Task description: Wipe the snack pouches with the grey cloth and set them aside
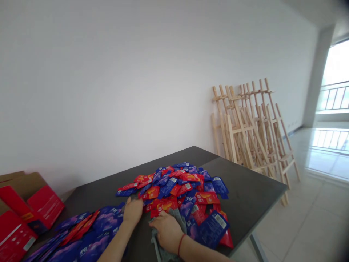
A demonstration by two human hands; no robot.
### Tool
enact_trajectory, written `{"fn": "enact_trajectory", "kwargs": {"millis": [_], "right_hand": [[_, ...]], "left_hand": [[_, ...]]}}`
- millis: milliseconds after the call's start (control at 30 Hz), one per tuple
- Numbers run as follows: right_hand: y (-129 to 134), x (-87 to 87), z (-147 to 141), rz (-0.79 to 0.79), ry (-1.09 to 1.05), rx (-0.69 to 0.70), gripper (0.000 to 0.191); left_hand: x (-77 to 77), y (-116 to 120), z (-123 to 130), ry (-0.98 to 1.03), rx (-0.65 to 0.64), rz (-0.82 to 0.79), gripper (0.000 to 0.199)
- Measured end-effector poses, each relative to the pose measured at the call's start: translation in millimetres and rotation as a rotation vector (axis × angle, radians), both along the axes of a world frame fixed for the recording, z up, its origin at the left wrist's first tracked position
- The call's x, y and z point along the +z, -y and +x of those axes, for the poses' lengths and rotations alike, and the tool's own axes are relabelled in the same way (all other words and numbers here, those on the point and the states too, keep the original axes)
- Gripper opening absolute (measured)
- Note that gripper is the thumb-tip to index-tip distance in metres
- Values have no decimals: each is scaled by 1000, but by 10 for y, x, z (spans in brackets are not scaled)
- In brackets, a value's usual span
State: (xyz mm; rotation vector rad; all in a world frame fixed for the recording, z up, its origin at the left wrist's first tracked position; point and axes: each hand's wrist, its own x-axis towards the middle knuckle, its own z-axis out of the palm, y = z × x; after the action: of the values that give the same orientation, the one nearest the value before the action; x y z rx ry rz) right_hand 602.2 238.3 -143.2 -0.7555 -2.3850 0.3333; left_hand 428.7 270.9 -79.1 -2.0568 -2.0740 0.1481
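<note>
My right hand (169, 230) presses on a crumpled grey cloth (180, 219), its fingers bent over it, beside the near edge of a loose pile of red and blue sachets (171, 185). My left hand (133, 211) is at the left side of that pile, fingers curled in; what they hold, if anything, is hidden. To its left, larger blue packets (102, 225) overlap in rows, with several red packets (81, 227) among them. Both groups lie on a dark tabletop (229, 178).
Opened red cardboard boxes (45, 205) stand at the left end of the table. A white wall (122, 91) runs behind it. Wooden easels (245, 127) lean against the wall at the right, beyond the table's edge. A metal table leg (257, 245) shows below.
</note>
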Motion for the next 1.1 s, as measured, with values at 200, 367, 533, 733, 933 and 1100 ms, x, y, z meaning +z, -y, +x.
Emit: {"fn": "enact_trajectory", "kwargs": {"millis": [200, 367, 533, 733, 933, 1100], "right_hand": [[31, 118, 93, -24, -106, -42, 40], [36, 152, 118, -47, -142, -107, 45], [-15, 136, 86, -24, 16, -33, 38], [83, 149, 52, 29, 55, 83, 40], [307, 66, 45, 95, 206, 256, 47], [316, 221, 120, -94, 0, -104, 58]], "left_hand": [[-36, 530, 463, 36, -8, -24, 42], [-41, 887, 658, 120, 106, -82, 38], [2, 1163, 523, 258, 69, -163, 48], [-91, 1294, 283, 422, 91, -171, 74], [-268, 1155, 219, 527, 149, -152, 91], [-413, 1032, 145, 808, 179, -64, 88]]}}
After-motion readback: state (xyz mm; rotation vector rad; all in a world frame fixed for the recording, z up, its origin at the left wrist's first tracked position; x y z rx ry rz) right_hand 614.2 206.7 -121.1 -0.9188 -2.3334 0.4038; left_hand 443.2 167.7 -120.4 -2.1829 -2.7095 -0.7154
